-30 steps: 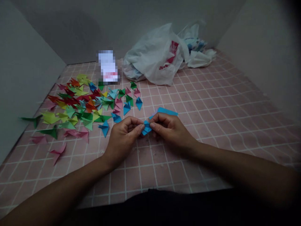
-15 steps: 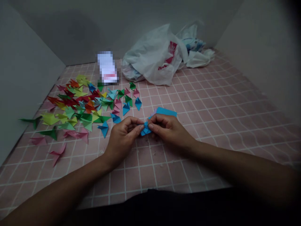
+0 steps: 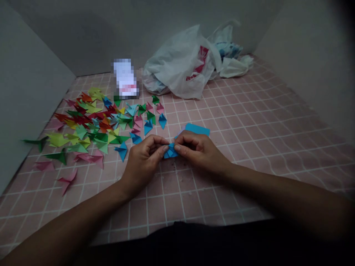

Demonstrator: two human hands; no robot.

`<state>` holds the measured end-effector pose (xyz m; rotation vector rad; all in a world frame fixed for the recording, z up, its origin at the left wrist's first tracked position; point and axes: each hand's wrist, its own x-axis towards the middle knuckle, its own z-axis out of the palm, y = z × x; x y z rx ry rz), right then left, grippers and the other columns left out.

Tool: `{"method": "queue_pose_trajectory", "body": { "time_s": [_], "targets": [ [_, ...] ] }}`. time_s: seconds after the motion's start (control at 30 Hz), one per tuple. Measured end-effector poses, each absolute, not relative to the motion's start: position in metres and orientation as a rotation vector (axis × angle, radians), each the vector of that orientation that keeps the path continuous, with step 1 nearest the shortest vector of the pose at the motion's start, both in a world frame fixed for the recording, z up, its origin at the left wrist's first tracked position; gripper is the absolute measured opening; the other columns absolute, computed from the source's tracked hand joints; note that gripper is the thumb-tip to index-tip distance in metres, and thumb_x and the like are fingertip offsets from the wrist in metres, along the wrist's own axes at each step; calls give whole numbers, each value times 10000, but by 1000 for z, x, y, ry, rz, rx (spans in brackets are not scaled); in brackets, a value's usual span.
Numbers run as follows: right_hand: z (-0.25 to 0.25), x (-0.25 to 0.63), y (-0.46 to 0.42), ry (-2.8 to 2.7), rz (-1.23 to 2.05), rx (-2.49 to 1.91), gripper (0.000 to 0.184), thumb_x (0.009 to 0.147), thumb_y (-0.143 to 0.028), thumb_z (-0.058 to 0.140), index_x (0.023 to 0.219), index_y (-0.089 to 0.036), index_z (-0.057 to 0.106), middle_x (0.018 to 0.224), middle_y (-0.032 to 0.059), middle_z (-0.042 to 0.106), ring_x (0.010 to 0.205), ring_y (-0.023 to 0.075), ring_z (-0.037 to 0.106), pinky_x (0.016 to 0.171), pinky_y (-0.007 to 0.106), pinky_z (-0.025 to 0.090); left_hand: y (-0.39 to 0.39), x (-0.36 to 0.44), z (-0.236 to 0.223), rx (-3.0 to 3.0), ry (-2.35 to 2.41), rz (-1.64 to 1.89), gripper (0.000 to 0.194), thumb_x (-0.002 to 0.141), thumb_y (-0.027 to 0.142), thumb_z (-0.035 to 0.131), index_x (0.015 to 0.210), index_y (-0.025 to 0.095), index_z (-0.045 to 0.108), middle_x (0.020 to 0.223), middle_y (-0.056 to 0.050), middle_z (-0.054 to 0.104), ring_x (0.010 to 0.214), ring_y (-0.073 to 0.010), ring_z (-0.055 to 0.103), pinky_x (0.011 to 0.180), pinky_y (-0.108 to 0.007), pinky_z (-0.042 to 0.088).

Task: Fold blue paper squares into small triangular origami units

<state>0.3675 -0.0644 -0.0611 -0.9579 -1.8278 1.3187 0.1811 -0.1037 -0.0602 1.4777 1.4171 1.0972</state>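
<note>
A small piece of folded blue origami paper (image 3: 171, 151) is held between my two hands over the pink checked cloth. My left hand (image 3: 146, 157) pinches its left side between thumb and fingers. On the other side, my right hand (image 3: 198, 151) pinches it the same way, thumb on top. The fingertips hide part of its folds. Just beyond my right hand lies a flat stack of blue paper (image 3: 197, 129), partly covered by the fingers. Folded blue paper cranes (image 3: 121, 150) rest left of my left hand.
Many folded paper cranes in several colours (image 3: 91, 125) spread over the left of the cloth (image 3: 249, 147). Behind them stands a phone with a blurred, lit screen (image 3: 126, 78). A white plastic bag (image 3: 177, 62) and a crumpled wrapper (image 3: 235, 66) lie along the back wall.
The folded blue paper has shifted very slightly left and tilted a little between my fingers. Both hands keep their pinch; the cranes have not moved.
</note>
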Motion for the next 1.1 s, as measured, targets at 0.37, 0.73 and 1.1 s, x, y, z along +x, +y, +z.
{"method": "queue_pose_trajectory", "body": {
  "time_s": [0.37,0.73,1.1],
  "targets": [
    [-61,365,-69,-1826,1276,-1012,194,886,-233,604,702,-187,563,685,-18,550,646,123,480,625,281,370,-108,184,-63,1478,1307,1094,212,869,227,696,1071,203,636,867,-10,678,792,-146,672,725,-255,530],
    [-66,363,-73,-1730,1411,-974,178,872,-281,606,730,-184,563,686,-18,542,635,119,468,595,272,362,-109,185,-62,1328,1269,1133,250,861,237,709,1082,201,598,771,20,623,706,-129,626,660,-246,497],
    [-63,362,-75,-1823,1473,-937,166,868,-257,585,722,-191,543,647,-31,488,606,115,427,565,259,328,-111,187,-59,1485,1341,1148,125,883,215,633,1007,216,621,672,46,571,590,-116,545,564,-245,404]
  ]
}}
